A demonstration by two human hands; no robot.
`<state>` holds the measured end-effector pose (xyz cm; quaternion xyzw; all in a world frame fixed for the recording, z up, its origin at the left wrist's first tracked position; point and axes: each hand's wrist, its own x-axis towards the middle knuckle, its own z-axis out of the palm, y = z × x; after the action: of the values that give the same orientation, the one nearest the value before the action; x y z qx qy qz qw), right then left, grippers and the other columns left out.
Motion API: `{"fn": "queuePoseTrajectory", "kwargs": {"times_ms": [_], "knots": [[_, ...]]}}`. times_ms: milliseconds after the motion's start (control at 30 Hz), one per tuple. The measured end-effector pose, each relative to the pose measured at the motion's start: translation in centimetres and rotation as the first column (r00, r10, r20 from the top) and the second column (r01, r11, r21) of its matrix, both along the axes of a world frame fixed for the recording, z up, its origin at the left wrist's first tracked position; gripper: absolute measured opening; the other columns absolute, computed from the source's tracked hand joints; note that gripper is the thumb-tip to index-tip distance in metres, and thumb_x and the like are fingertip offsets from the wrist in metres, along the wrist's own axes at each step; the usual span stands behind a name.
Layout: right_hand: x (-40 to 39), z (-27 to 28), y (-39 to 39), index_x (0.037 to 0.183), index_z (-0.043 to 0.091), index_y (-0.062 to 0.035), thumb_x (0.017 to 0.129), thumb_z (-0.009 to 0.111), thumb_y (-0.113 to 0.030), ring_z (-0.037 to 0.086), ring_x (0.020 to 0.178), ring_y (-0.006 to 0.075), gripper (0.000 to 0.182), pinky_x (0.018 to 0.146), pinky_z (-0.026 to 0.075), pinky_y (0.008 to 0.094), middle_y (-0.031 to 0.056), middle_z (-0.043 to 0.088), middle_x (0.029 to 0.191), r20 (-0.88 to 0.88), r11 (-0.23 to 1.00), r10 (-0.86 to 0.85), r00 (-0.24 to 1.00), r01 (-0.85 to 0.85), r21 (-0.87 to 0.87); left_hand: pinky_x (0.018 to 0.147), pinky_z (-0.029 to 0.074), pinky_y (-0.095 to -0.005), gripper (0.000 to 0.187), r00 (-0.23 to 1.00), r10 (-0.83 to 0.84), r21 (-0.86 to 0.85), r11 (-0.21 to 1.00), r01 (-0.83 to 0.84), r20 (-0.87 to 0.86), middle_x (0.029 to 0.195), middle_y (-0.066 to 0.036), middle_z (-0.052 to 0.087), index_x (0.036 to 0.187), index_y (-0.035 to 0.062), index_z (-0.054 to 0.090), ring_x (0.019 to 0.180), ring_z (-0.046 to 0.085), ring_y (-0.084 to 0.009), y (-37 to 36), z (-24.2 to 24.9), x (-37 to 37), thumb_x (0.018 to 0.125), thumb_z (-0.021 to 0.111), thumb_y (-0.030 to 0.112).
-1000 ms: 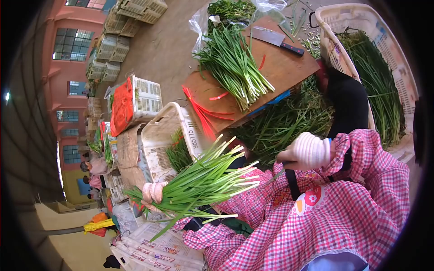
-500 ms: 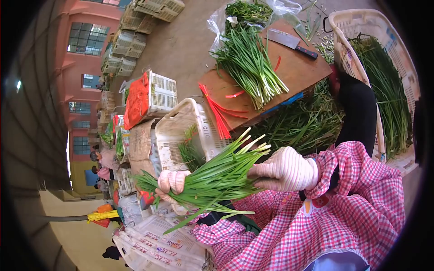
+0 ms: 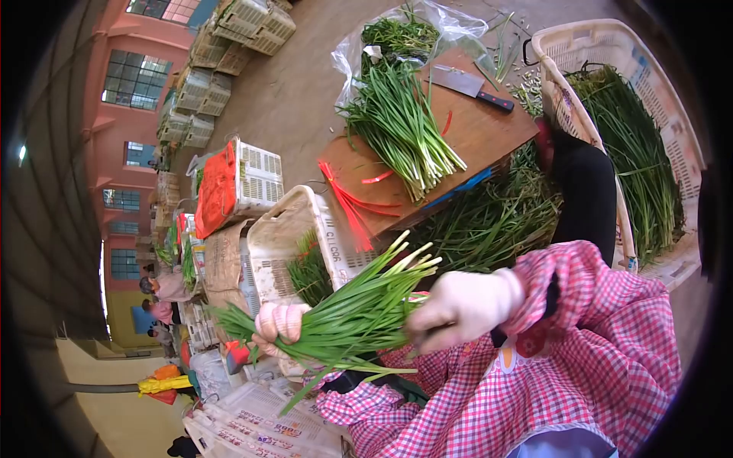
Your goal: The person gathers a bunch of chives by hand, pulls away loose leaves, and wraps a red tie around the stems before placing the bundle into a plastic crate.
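My gloved left hand (image 3: 279,327) is closed round the leafy end of a bunch of garlic chives (image 3: 355,309), whose pale stalk ends point up and right. My right hand (image 3: 467,307), in a pale glove, is at the lower right side of the bunch. Its fingers are curled together, and what is between them is hidden. Beyond the bunch, a pile of garlic chives (image 3: 401,126) lies on a brown board (image 3: 489,126). Red strips (image 3: 347,198) lie at the board's near left edge, and a cleaver (image 3: 466,82) rests on its far side.
A white crate (image 3: 538,46) full of long green leaves stands at the right. Loose leaves (image 3: 496,217) lie below the board. Another white crate (image 3: 294,221) holds some greens at its bottom. Clear plastic (image 3: 458,27) lies behind the board. Stacked crates and other people are farther left.
My right hand has turned slightly and remains beside the bunch, with its fingers more curled. My left hand keeps its hold. The whole view has shifted, so the surroundings appear farther left.
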<state>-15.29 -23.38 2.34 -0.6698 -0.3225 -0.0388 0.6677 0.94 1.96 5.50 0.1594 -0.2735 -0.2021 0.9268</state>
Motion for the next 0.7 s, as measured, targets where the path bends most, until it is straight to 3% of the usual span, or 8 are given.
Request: {"fn": "queuePoseTrajectory", "kwargs": {"times_ms": [100,167,233,300,433,500,567,700], "knots": [[-3.3,-3.3,-3.7,0.096,0.064,-0.0067,0.087,0.061,-0.024,0.064,0.072,0.0297,0.019,0.064,0.049,0.0376,0.0136,0.064,0.078,-0.342,0.977,0.172,0.924,-0.204,-0.062,0.060,0.041,-0.0274,0.026,0.994,-0.111,0.010,0.994,0.111,0.025,0.065,0.004,0.040,0.073,0.0155,0.042,0.059,0.042,-0.0102,-0.5,1.9,-1.0,0.091,0.060,0.022],[-5.3,-4.4,-6.2,0.095,0.063,-0.0093,0.086,0.065,-0.030,0.063,0.072,0.0295,0.022,0.061,0.049,0.0373,0.0117,0.065,0.075,-0.484,0.887,0.030,0.874,-0.246,-0.390,0.063,0.042,-0.0286,0.025,0.992,-0.124,-0.004,0.992,0.124,0.022,0.063,0.003,0.041,0.075,0.0159,0.043,0.060,0.042,-0.0110,-0.1,2.7,-0.8,0.092,0.059,0.023],[-6.4,-7.3,-7.6,0.095,0.063,-0.0119,0.084,0.062,-0.037,0.063,0.072,0.0313,0.028,0.063,0.049,0.0408,0.0117,0.065,0.076,-0.437,0.652,-0.093,0.895,-0.277,-0.706,0.064,0.042,-0.0269,0.024,0.984,-0.151,-0.022,0.988,0.154,0.097,0.063,0.002,0.041,0.076,0.0163,0.044,0.060,0.043,-0.0114,0.7,3.1,-0.5,0.092,0.059,0.024],[-7.5,-8.5,-8.8,0.095,0.063,-0.0117,0.081,0.060,-0.039,0.063,0.070,0.0331,0.031,0.063,0.049,0.0441,0.0122,0.064,0.073,-0.410,0.431,-0.167,0.897,-0.308,-0.848,0.061,0.046,-0.0297,0.021,0.990,-0.088,-0.035,0.995,0.092,0.109,0.066,-0.001,0.047,0.076,0.0122,0.047,0.060,0.048,-0.0142,1.0,3.6,-0.7,0.092,0.058,0.022],[-7.3,-7.1,-9.3,0.099,0.064,-0.0143,0.078,0.061,-0.031,0.065,0.073,0.0321,0.027,0.067,0.052,0.0446,0.0113,0.065,0.072,-0.313,0.334,-0.293,0.903,-0.211,-0.919,0.060,0.047,-0.0306,0.021,0.971,-0.149,-0.064,0.985,0.163,0.187,0.067,-0.002,0.048,0.076,0.0108,0.048,0.060,0.049,-0.0150,2.0,4.1,-0.4,0.092,0.057,0.021],[-6.4,-5.9,-8.3,0.100,0.062,-0.0130,0.078,0.063,-0.032,0.064,0.066,0.0313,0.029,0.059,0.051,0.0416,0.0105,0.063,0.069,-0.170,0.471,-0.400,0.901,0.043,-0.881,0.060,0.048,-0.0311,0.021,0.963,-0.173,-0.072,0.979,0.191,0.206,0.067,-0.003,0.049,0.076,0.0101,0.048,0.060,0.049,-0.0154,2.0,4.2,-0.2,0.092,0.057,0.021],[-5.3,-5.2,-7.0,0.100,0.063,-0.0132,0.078,0.064,-0.029,0.064,0.064,0.0299,0.027,0.056,0.051,0.0390,0.0086,0.064,0.070,-0.018,0.684,-0.446,0.895,0.328,-0.652,0.059,0.048,-0.0315,0.021,0.954,-0.192,-0.074,0.974,0.214,0.230,0.067,-0.003,0.049,0.076,0.0095,0.048,0.059,0.050,-0.0158,1.9,4.4,-0.2,0.092,0.057,0.020],[-2.8,-3.3,-4.5,0.098,0.065,-0.0130,0.081,0.066,-0.021,0.064,0.064,0.0280,0.019,0.057,0.051,0.0361,0.0083,0.066,0.074,0.053,0.808,-0.527,0.848,0.519,-0.278,0.059,0.049,-0.0324,0.021,0.929,-0.241,-0.081,0.959,0.273,0.280,0.068,-0.005,0.050,0.076,0.0081,0.049,0.059,0.051,-0.0166,1.6,4.8,0.0,0.092,0.057,0.020]]}}
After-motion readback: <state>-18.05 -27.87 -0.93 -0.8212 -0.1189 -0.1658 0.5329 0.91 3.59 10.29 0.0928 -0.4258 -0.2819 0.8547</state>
